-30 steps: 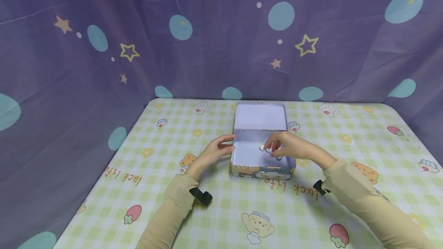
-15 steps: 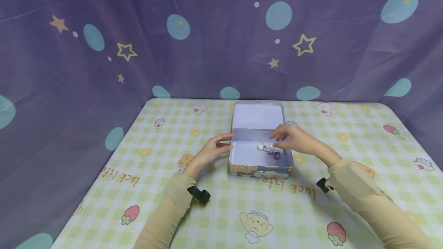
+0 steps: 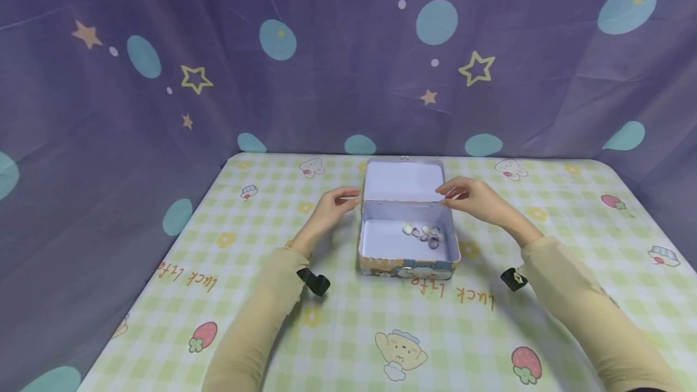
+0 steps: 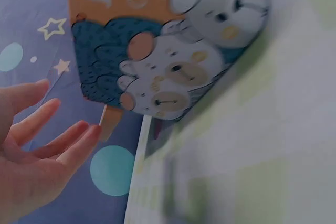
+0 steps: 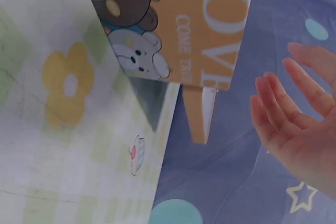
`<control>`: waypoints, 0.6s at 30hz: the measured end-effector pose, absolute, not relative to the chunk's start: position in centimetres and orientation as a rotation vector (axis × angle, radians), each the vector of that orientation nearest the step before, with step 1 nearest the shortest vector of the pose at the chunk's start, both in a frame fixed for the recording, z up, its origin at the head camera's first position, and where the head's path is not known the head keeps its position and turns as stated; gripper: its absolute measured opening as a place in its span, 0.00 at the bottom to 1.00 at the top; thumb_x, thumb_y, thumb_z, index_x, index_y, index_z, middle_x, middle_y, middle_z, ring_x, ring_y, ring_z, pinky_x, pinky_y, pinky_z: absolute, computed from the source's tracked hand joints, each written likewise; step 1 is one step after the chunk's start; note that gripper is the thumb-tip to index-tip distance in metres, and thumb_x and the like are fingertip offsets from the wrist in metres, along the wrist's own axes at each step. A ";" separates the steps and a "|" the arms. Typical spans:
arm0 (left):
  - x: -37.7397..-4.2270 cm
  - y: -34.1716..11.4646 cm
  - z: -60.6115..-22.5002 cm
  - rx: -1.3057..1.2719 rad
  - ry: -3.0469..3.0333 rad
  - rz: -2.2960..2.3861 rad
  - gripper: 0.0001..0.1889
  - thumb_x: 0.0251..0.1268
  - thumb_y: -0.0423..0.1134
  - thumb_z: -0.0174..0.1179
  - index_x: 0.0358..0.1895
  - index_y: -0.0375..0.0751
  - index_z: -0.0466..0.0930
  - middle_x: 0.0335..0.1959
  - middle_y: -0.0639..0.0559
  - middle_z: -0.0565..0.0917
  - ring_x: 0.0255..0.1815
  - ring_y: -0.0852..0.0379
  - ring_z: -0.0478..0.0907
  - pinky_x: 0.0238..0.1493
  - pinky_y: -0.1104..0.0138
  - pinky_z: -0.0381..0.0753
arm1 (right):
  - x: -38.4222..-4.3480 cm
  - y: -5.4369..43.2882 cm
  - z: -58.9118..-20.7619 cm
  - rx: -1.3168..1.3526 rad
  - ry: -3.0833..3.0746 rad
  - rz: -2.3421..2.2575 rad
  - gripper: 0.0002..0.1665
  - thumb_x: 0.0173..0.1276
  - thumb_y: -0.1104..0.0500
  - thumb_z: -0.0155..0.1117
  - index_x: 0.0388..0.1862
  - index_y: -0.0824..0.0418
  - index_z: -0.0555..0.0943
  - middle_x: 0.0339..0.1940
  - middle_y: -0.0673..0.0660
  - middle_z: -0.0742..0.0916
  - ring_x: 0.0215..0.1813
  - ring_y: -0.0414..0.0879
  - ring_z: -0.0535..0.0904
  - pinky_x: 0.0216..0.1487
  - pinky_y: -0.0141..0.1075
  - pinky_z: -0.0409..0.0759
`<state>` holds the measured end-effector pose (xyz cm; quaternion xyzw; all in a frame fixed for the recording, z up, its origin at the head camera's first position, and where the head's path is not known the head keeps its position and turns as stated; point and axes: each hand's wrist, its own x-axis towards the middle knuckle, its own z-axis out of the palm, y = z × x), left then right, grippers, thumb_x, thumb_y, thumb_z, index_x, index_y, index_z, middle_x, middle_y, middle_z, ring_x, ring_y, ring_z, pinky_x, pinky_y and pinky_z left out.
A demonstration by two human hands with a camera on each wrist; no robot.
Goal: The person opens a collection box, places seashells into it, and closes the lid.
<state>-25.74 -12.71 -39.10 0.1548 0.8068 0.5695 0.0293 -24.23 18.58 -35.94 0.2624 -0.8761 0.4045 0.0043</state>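
An open tin box (image 3: 408, 268) with cartoon animals on its sides stands in the middle of the table, its hinged lid (image 3: 404, 180) tipped back. Several small white and purple pieces, like seashells (image 3: 433, 243), lie inside toward the right. By the box's back left corner is my left hand (image 3: 331, 210), fingers extended and holding nothing. My right hand (image 3: 479, 201) hovers at the back right corner near the lid, also without anything in it. Both wrist views show relaxed fingers beside the box's printed side (image 4: 173, 56), with the lid's edge (image 5: 197, 114) jutting out behind.
A green-and-white checked cloth (image 3: 305, 356) with printed figures covers the table. Behind and to the left hangs a purple curtain (image 3: 327, 77) with stars and blue ovals. A black strap (image 3: 314, 282) sits on the left wrist, another (image 3: 513, 279) on the right.
My right hand has left the shells and risen out of the box to the lid's right side. The left hand has moved up and back from the box's left wall toward the lid.
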 end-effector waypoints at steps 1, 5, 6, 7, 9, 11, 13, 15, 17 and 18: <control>-26.1 -12.6 -38.9 0.467 2.487 1.788 0.17 0.60 0.31 0.54 0.52 0.26 0.71 0.49 0.33 0.75 0.46 0.42 0.75 0.47 0.66 0.78 | -24.4 18.7 -36.0 0.800 -2.743 1.295 0.15 0.59 0.66 0.59 0.45 0.70 0.77 0.43 0.66 0.81 0.41 0.53 0.78 0.42 0.37 0.79; -26.7 -12.3 -37.5 0.427 2.497 1.878 0.15 0.61 0.30 0.53 0.49 0.23 0.72 0.47 0.32 0.76 0.45 0.43 0.76 0.46 0.66 0.79 | -25.3 19.2 -36.0 0.695 -2.727 1.442 0.18 0.62 0.63 0.57 0.50 0.70 0.75 0.46 0.68 0.79 0.42 0.47 0.78 0.36 0.29 0.79; -27.0 -12.3 -37.3 0.422 2.499 1.891 0.15 0.61 0.30 0.53 0.49 0.23 0.72 0.46 0.32 0.77 0.44 0.44 0.77 0.45 0.66 0.79 | -25.5 19.3 -36.1 0.664 -2.720 1.486 0.19 0.62 0.62 0.57 0.51 0.70 0.74 0.47 0.69 0.79 0.41 0.44 0.78 0.35 0.28 0.78; -27.2 -12.3 -37.3 0.424 2.505 1.900 0.15 0.61 0.31 0.53 0.49 0.23 0.72 0.45 0.33 0.77 0.44 0.45 0.77 0.44 0.66 0.79 | -25.7 19.4 -36.1 0.634 -2.713 1.533 0.20 0.63 0.62 0.56 0.52 0.70 0.73 0.48 0.70 0.78 0.40 0.40 0.78 0.35 0.28 0.78; -27.9 -12.2 -37.3 0.431 2.536 1.893 0.15 0.61 0.30 0.52 0.49 0.23 0.72 0.45 0.32 0.77 0.44 0.45 0.77 0.44 0.65 0.80 | -26.2 19.6 -36.3 0.566 -2.698 1.622 0.22 0.64 0.61 0.55 0.54 0.71 0.71 0.50 0.71 0.77 0.39 0.34 0.76 0.37 0.28 0.78; -29.1 -12.3 -38.1 0.418 2.542 1.900 0.14 0.61 0.31 0.53 0.48 0.25 0.73 0.45 0.33 0.77 0.43 0.47 0.78 0.43 0.65 0.80 | -26.6 19.8 -36.6 0.497 -2.679 1.725 0.23 0.65 0.61 0.52 0.57 0.73 0.68 0.52 0.72 0.75 0.38 0.31 0.75 0.42 0.31 0.79; -30.7 -12.6 -39.8 0.477 2.521 1.932 0.14 0.60 0.34 0.55 0.48 0.31 0.75 0.43 0.37 0.79 0.41 0.50 0.78 0.41 0.67 0.80 | -27.1 20.0 -37.0 0.428 -2.655 1.841 0.25 0.67 0.62 0.50 0.59 0.74 0.64 0.54 0.74 0.72 0.38 0.31 0.75 0.47 0.36 0.78; -32.9 -12.9 -41.9 0.440 2.483 1.924 0.16 0.60 0.37 0.56 0.50 0.34 0.75 0.44 0.39 0.79 0.42 0.50 0.78 0.42 0.66 0.80 | -27.5 20.2 -37.3 0.349 -2.624 1.963 0.27 0.68 0.62 0.48 0.62 0.74 0.60 0.57 0.75 0.70 0.40 0.34 0.76 0.52 0.41 0.75; -35.8 -13.4 -45.2 0.447 2.431 1.951 0.17 0.58 0.42 0.58 0.50 0.41 0.76 0.41 0.45 0.80 0.39 0.54 0.79 0.39 0.68 0.81 | -27.9 20.3 -37.8 0.273 -2.590 2.073 0.28 0.69 0.61 0.47 0.64 0.73 0.57 0.59 0.75 0.67 0.41 0.36 0.76 0.56 0.43 0.72; -37.5 -13.7 -47.2 0.485 2.387 1.975 0.18 0.56 0.45 0.60 0.49 0.44 0.76 0.39 0.48 0.80 0.37 0.57 0.79 0.36 0.70 0.81 | -28.1 20.3 -38.0 0.237 -2.569 2.127 0.29 0.69 0.61 0.46 0.65 0.72 0.56 0.60 0.75 0.66 0.42 0.37 0.76 0.57 0.42 0.71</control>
